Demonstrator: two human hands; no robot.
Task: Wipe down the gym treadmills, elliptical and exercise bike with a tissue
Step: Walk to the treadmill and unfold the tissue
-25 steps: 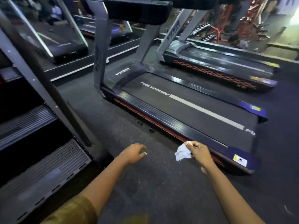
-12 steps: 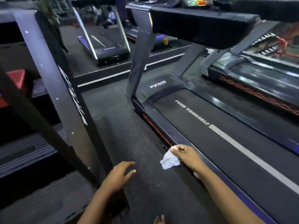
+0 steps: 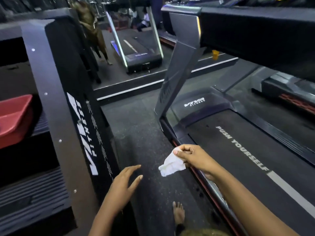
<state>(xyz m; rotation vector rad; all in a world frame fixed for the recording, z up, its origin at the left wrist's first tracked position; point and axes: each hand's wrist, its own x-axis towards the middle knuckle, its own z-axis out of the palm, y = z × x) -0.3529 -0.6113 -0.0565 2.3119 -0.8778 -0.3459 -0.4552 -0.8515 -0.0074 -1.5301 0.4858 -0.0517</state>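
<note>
Pinching a crumpled tissue (image 3: 171, 166) in your R hand (image 3: 194, 157), at the treadmill (image 3: 247, 176) edge.
L hand (image 3: 122, 186) over the floor (image 3: 136, 130), fingers straight & spread, holding nothing.

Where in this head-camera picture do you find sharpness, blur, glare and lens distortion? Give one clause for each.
Head view: dim gym light, no hard shadows. Head view: right hand and tissue fairly sharp, belt lettering legible. Head view: far treadmill soft and smeared. Head view: the wide-angle lens stretches and tilts the black post at the left; a glare streak lies on the side rail.
</note>
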